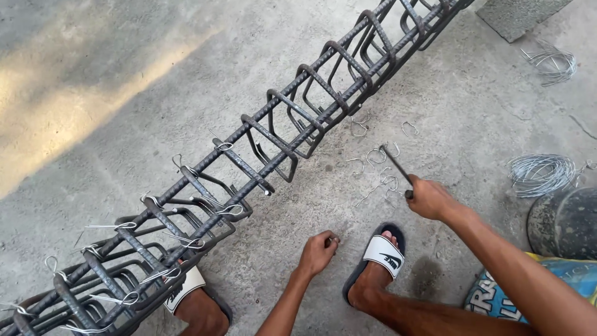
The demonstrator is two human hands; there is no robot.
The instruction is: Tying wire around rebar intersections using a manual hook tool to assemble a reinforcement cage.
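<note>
A long cage of dark ribbed steel bars (pixel 273 130) with square stirrups lies diagonally across the concrete floor, tied with thin wire at its near end. My right hand (pixel 431 199) grips a dark metal hook tool (pixel 396 164), its tip among loose bent wire pieces (pixel 375 169) on the floor. My left hand (pixel 318 251) is down at the floor, fingers pinched together near a small wire piece; I cannot tell if it holds it. My feet in white and dark sandals (pixel 380 256) stand on either side.
Two coils of thin wire lie at the right, one coil (pixel 542 174) near a dark round bucket (pixel 564 223), another coil (pixel 550 62) farther back. A grey slab (pixel 516 15) sits at the top right. Sunlight falls on the floor at the left.
</note>
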